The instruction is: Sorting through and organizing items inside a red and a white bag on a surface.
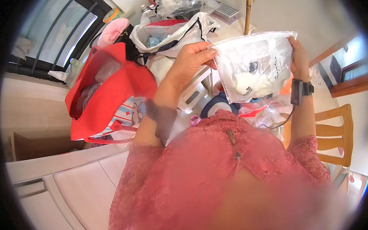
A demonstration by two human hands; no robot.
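Raised in front of me is a clear plastic zip bag [255, 67] with a white rim, dark printing and something pale and soft inside. My left hand [198, 56] pinches its upper left corner between thumb and fingers. At the upper right edge, my right hand [299, 57] grips the bag, its fingers partly hidden behind it. A dark device is strapped to my right wrist, with a cable hanging from it. Below the zip bag lie crumpled clear and red plastic packaging [253, 109] and a dark blue and white item [219, 105].
A large red fabric bag [110, 96] stands open at the left, holding plastic-wrapped things. Behind it are a pink plush item [113, 30] and a white tote bag [181, 36] with contents. A bamboo pole [248, 12] rises behind the zip bag; a wooden chair [333, 137] stands right.
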